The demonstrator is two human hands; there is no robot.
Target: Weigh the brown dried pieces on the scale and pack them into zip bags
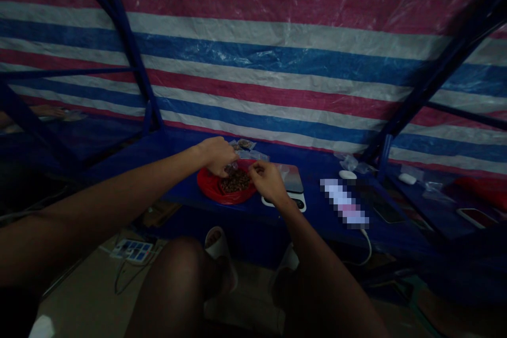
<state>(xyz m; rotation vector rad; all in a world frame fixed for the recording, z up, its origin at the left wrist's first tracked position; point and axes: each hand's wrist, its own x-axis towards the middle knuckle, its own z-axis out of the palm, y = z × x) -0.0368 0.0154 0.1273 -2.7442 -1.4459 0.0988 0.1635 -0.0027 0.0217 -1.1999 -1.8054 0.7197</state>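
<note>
One striped sheet (pixel 273 58) is hanging behind the blue table (pixel 170 140), closing off reach on the far side. Near the table's front edge, the red bag (pixel 209 187) is lying open in a round shape, and the step in hand is apparently working at its contents. Just beside it the white scale (pixel 295 182) is sitting, partly behind the right hand (pixel 268 179) and wrist, while a strip of tabletop is running between scale and phone (pixel 344 203), leaving some sideways room. That hand is curling its fingers at the bag's right rim; the left hand (pixel 219 156) is pointing its fingers down inside the left part. Whether either is gripping anything, I cannot tell. Behind the bag, some clear packets (pixel 246 144) are lying, narrowing the room there. Between the hands, the brown pieces (pixel 235 182) are filling the bag's middle; judging by their smallness, the next move is calling for fine fingertip control, clear of the front edge.
</note>
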